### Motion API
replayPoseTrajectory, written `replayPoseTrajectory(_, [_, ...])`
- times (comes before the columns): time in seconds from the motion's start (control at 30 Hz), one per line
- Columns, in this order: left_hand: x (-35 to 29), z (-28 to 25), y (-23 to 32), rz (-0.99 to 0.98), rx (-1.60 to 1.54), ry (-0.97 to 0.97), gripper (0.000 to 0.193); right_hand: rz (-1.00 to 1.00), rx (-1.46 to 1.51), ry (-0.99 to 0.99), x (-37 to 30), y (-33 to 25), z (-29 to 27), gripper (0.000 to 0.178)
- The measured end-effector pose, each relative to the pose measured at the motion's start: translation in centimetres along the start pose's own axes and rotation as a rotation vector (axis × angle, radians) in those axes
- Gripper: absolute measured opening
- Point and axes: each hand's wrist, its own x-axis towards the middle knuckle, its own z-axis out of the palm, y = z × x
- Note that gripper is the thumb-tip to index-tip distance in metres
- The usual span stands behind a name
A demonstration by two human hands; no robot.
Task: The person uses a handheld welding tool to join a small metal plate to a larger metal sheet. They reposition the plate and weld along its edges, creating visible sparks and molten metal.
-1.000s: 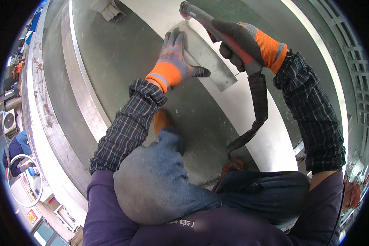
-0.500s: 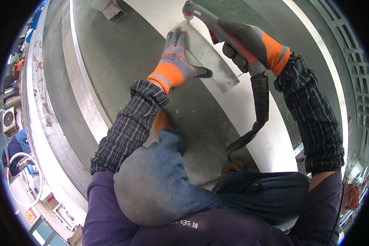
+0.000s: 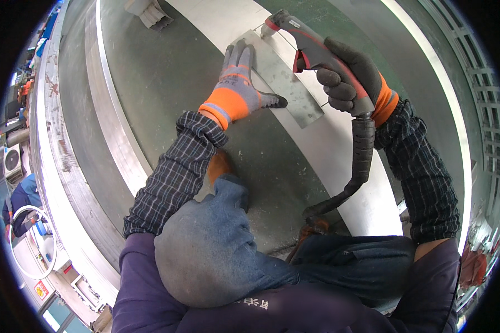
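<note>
My right hand (image 3: pixel 355 80), in a grey and orange glove, is closed around the handle of a grey and red welding torch (image 3: pixel 339 64). A thick black wrapped cable (image 3: pixel 363 147) hangs from the torch's rear end. The torch's nozzle points down by the far end of a flat grey metal plate (image 3: pixel 294 89), close to its right edge; whether it touches cannot be told. This plate lies on a long pale metal strip (image 3: pixel 361 197). My left hand (image 3: pixel 240 83), gloved alike, lies flat with thumb spread, fingertips at the plate's far left side and thumb tip near its left edge.
Long metal bars (image 3: pixel 108 116) run along the left over a green surface (image 3: pixel 155 72). A grey metal piece (image 3: pixel 150 14) stands at the far left. On the right is a slatted grey frame (image 3: pixel 486 105). Another person (image 3: pixel 22 202) bends at the far left edge.
My right hand and the torch have moved right and slightly nearer, and the nozzle has shifted toward the plate's right side. The cable has swung along. My left hand stays in place.
</note>
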Motion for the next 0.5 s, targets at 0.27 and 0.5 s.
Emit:
replayPoseTrajectory(0.27, [0.2, 0.2, 0.2, -0.026, 0.035, -0.025, 0.138, -0.022, -0.043, 0.047, -3.3, 0.0, 0.6, 0.050])
replayPoseTrajectory(0.5, [0.0, 0.2, 0.1, -0.022, 0.064, -0.022, 0.141, 0.063, 0.208, 0.116, -10.2, 3.2, 1.1, 0.056])
